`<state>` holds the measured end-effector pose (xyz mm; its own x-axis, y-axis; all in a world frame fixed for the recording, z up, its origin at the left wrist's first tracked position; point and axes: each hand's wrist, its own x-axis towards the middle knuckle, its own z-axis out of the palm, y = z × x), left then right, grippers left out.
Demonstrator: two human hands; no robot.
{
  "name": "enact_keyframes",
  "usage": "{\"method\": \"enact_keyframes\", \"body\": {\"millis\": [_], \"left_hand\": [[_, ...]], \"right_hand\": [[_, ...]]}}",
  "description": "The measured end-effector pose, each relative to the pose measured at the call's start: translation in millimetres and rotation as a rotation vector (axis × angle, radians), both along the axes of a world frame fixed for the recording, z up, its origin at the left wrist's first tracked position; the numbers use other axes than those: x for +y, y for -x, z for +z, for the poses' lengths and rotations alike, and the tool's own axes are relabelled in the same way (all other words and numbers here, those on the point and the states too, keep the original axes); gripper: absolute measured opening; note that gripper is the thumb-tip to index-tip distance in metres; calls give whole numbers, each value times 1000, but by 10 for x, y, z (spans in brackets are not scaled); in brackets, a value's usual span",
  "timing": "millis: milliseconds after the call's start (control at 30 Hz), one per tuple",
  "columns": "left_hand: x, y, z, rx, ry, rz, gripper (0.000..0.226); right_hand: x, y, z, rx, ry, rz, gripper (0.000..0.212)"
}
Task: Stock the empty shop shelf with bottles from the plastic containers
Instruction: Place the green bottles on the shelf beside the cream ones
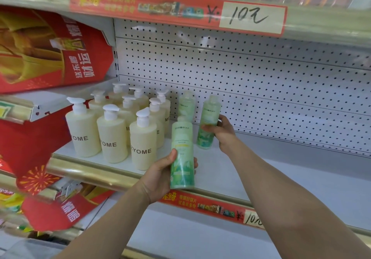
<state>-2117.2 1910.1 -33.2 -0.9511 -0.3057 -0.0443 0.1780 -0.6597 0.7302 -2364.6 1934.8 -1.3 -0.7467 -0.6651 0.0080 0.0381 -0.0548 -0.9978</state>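
So we've got a green bottle in each hand here. The right hand point(223, 136) is wrapped around the lower half of the right bottle point(208, 116), thumb across the front and fingers behind. That bottle is deep on the shelf point(261, 170), near the back wall, leaning a little. Its base looks on or just off the shelf, we can't tell which. The left hand point(158, 176) grips the left bottle point(182, 150) from the left side around its lower half. It's held upright over the front edge, clearly not set down yet.

How we'd do this bit:
- Seat the right bottle first. Get it upright just beside the back bottle point(186, 104) with the label facing out, and only then let go.
- Both grips sit low, so the tops stick up well above the fingers and can swing. Go slow near the neighbours.
- The left bottle probably wants to go in front of the back bottle, starting a front row. The pump bottles point(112, 134) crowd the left end of the shelf, so a knuckle could easily clip the nearest one. Come in from the front edge, not sideways.

The right end of the shelf has plenty of room. The containers aren't in view.
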Motion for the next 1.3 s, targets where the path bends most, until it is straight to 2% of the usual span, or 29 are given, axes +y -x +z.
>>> {"method": "enact_keyframes", "body": {"millis": [333,533,767,1000,1300], "left_hand": [[-10,-9,-29,14,44,6,64],[-19,-5,-41,16,30,14,64],[-18,-3,-52,20,8,24,65],[-42,10,-73,18,6,22,66],[-44,12,-78,23,24,20,65]], "right_hand": [[-51,-81,-57,-8,29,58,59],[-73,-194,-5,16,49,105,70],[-51,-76,77,100,-16,34,67],[-65,-41,-1,65,-35,38,67],[-71,11,-69,115,-83,71,69]]}}
